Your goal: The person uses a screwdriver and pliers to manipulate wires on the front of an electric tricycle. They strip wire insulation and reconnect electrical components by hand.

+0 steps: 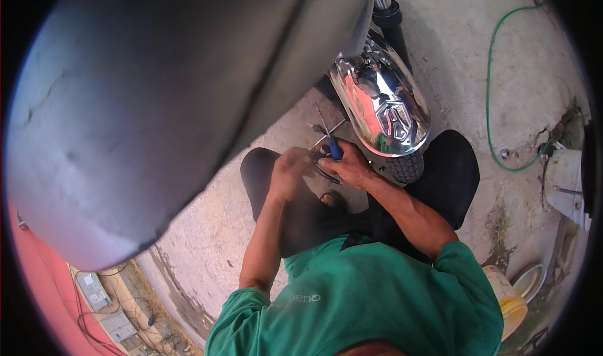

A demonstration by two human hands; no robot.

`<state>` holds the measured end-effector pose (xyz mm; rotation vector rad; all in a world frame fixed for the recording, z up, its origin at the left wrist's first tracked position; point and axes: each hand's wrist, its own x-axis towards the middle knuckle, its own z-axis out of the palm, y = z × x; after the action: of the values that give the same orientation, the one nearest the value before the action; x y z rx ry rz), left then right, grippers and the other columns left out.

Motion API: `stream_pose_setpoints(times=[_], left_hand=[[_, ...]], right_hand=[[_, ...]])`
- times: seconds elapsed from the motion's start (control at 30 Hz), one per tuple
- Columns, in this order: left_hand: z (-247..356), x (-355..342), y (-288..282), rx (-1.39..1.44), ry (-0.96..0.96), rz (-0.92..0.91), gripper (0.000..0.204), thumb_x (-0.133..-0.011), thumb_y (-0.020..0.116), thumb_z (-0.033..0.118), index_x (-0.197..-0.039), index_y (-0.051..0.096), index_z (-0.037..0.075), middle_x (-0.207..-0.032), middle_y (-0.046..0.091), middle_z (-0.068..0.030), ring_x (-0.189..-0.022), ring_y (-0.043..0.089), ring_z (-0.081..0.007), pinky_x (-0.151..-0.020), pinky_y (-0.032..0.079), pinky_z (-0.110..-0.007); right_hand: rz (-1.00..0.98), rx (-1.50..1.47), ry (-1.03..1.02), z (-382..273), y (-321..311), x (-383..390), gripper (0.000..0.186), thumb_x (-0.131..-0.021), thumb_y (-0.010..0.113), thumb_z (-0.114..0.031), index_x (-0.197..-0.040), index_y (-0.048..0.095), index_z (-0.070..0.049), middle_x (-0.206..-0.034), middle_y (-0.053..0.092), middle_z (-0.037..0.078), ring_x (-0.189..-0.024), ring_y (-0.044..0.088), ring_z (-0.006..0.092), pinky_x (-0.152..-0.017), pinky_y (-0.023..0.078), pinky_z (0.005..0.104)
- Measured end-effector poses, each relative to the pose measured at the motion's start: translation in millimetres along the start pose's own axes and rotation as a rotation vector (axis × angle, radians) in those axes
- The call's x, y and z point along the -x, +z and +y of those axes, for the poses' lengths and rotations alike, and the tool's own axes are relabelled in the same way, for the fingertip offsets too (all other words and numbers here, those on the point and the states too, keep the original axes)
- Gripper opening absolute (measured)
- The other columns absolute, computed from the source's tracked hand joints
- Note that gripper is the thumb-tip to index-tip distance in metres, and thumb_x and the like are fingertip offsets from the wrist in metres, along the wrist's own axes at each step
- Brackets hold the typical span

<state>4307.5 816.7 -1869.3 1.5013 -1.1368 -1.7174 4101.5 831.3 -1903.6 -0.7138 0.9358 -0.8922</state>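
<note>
In front of my knees, my two hands work close together. My right hand (355,167) is closed around a screwdriver with a blue handle (336,149), its thin shaft pointing up and away from me. Beside it my left hand (290,172) has its fingers curled in, and what they hold is hidden. A dark curved piece (326,175) sticks out between the hands, its kind unclear. Just beyond the fingers, a thin metal rod (330,133) crosses near the screwdriver's shaft. A shiny chrome mudguard (392,114) over a black tyre (408,166) stands right of my hands.
A large grey panel (144,105) fills the upper left, close to my head. A green hose (490,86) curves over the concrete floor (458,48) at the right. A yellow container (514,312) stands lower right. Boxes with cables (94,291) lie lower left.
</note>
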Motion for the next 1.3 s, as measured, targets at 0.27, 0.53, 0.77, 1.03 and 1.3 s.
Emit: stream_pose_setpoints(times=[0.27,0.53,0.77,1.03,1.3], left_hand=[[4,2,5,-0.105,0.127,0.028,0.020,-0.101,0.065,0.018,-0.109,0.063,-0.001,-0.091,0.068,-0.0062,-0.076,0.063,-0.0133,-0.072,0.052,-0.026],[17,2,14,-0.120,0.136,0.052,0.014,-0.097,0.064,0.008,-0.106,0.066,-0.001,-0.083,0.067,-0.0053,-0.076,0.061,-0.0127,-0.074,0.050,-0.028],[17,-2,11,-0.128,0.085,0.031,0.016,-0.100,0.065,0.015,-0.107,0.065,0.000,-0.090,0.068,-0.0050,-0.073,0.061,-0.0125,-0.072,0.051,-0.026],[25,5,27,-0.271,0.102,0.024,0.033,-0.089,0.074,0.002,-0.119,0.061,-0.002,-0.104,0.068,-0.0055,-0.088,0.064,-0.0125,-0.079,0.053,-0.027],[27,6,29,-0.280,0.058,0.013,0.036,-0.087,0.068,-0.006,-0.122,0.060,-0.003,-0.105,0.066,-0.0052,-0.083,0.062,-0.0100,-0.074,0.052,-0.025]], right_hand=[[-0.021,0.077,0.008,-4,-4,0,0.034,-0.087,0.075,-0.017,-0.119,0.065,-0.009,-0.090,0.063,0.001,-0.073,0.059,0.0104,-0.059,0.052,0.0278],[0.031,0.126,-0.092,3,-6,-2,0.032,-0.087,0.076,-0.015,-0.117,0.066,-0.010,-0.084,0.063,-0.003,-0.070,0.055,0.0067,-0.062,0.045,0.0240],[-0.001,0.078,-0.059,-1,-7,0,0.034,-0.085,0.079,-0.017,-0.116,0.066,-0.009,-0.089,0.067,-0.001,-0.076,0.059,0.0069,-0.067,0.049,0.0252],[0.089,0.303,-0.188,-9,-11,1,0.040,-0.084,0.080,-0.023,-0.115,0.066,-0.002,-0.101,0.069,0.009,-0.094,0.065,0.0181,-0.087,0.052,0.0336],[0.075,0.393,-0.193,-4,-15,-5,0.038,-0.087,0.078,-0.026,-0.114,0.065,-0.003,-0.105,0.069,0.012,-0.098,0.065,0.0230,-0.090,0.052,0.0381]])
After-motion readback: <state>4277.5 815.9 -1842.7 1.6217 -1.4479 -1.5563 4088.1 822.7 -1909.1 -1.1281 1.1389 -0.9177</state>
